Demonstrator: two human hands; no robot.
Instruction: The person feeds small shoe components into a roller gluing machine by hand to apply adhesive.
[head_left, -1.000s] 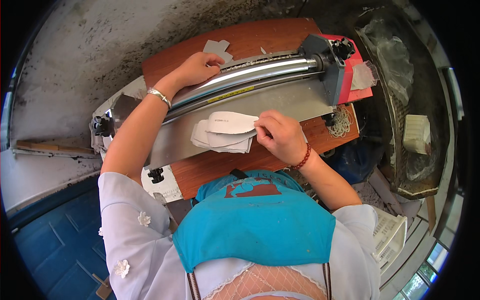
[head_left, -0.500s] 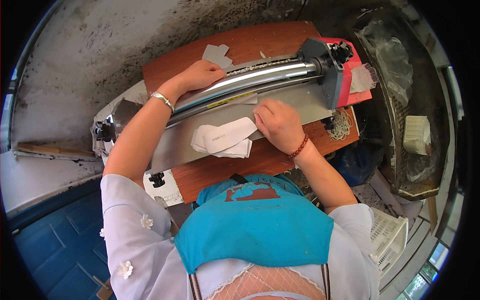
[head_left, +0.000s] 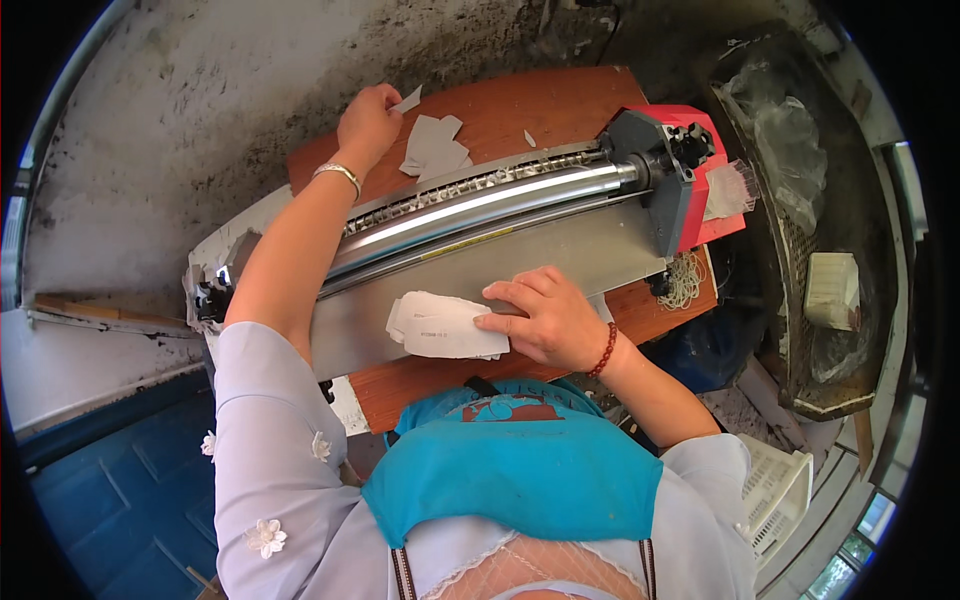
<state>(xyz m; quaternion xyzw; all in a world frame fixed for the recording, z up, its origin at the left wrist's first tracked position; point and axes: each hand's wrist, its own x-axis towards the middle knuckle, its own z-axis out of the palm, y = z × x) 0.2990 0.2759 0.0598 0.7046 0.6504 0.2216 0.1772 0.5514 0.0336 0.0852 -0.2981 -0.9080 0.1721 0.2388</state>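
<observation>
A roller machine with a long shiny metal roller (head_left: 500, 208) stands in front of me. Beyond it, my left hand (head_left: 369, 125) is raised over the far left part of the wooden table, its fingers pinching a small white piece (head_left: 409, 99). Several similar flat white pieces (head_left: 435, 146) lie on the table behind the roller. On the machine's near metal plate (head_left: 590, 250) rests a stack of rounded white pieces (head_left: 446, 325) with small print. My right hand (head_left: 550, 320) is open, thumb and fingers apart, a fingertip touching the stack's right edge.
The machine's right end has a red and grey housing (head_left: 690, 180). A bundle of pale rubber bands (head_left: 682, 281) lies on the table (head_left: 395, 385) beneath it. At the right stands a dark trough (head_left: 800, 380) with clear plastic and a cream container (head_left: 832, 290). A white basket (head_left: 780, 480) sits lower right.
My left hand has moved from the roller up and away, now with a small white piece. My right hand has come nearer and its fingers have spread; the stack's top piece has turned.
</observation>
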